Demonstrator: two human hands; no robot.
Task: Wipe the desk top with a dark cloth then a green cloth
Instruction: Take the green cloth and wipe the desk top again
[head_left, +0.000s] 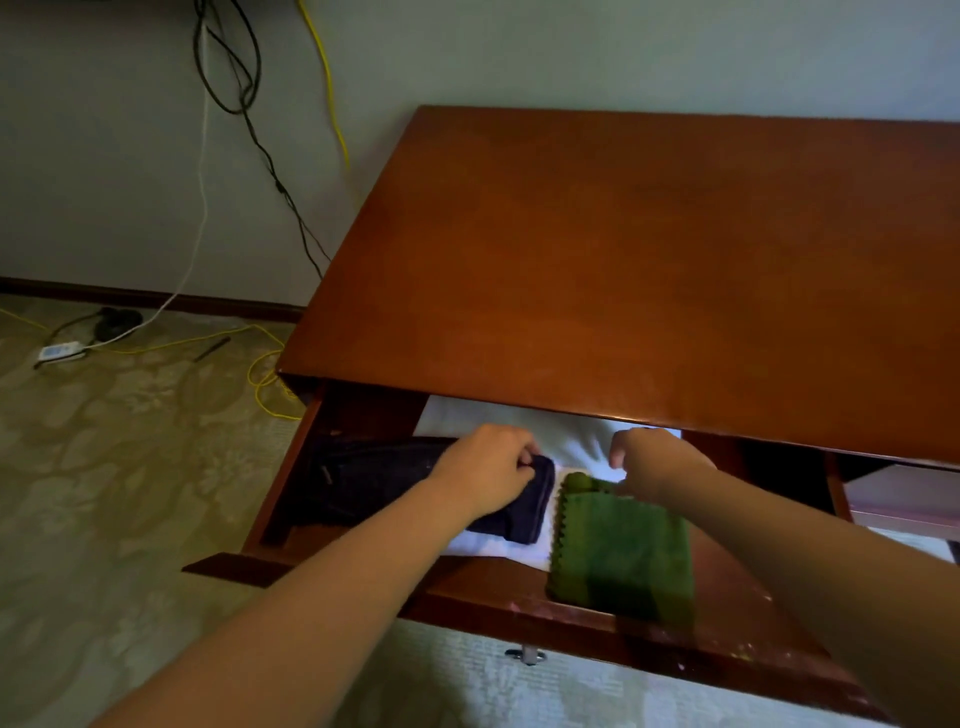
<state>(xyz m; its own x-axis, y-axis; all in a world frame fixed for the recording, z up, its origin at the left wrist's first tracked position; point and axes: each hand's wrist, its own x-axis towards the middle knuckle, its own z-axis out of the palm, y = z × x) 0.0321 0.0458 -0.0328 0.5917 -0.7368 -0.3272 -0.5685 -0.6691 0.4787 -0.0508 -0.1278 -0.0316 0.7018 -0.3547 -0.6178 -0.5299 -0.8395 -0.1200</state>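
- The left hand (485, 470), just left of centre in the lower half of the frame, is curled with fingers and thumb pinching the upper right corner of the dark cloth (415, 486).
- The right hand (657, 462), to its right, is loosely clenched, its knuckles touching the far edge of the green cloth (623, 551); whether the fingers actually grip that edge cannot be told.
- Both cloths lie folded inside an open wooden drawer (582, 605) pulled out toward the viewer across the lower middle of the frame.
- The dark cloth fills the drawer's left part; the green cloth sits just beside it to the right, its near edge resting over the drawer front.
- A white fabric (524, 426) lies under both cloths and runs back beneath the desk.
- The reddish-brown desk top (623, 270) fills the upper right of the frame and overhangs the drawer's back.
- At upper left, black and yellow cables (244, 78) hang down a pale wall toward patterned carpet (104, 467).
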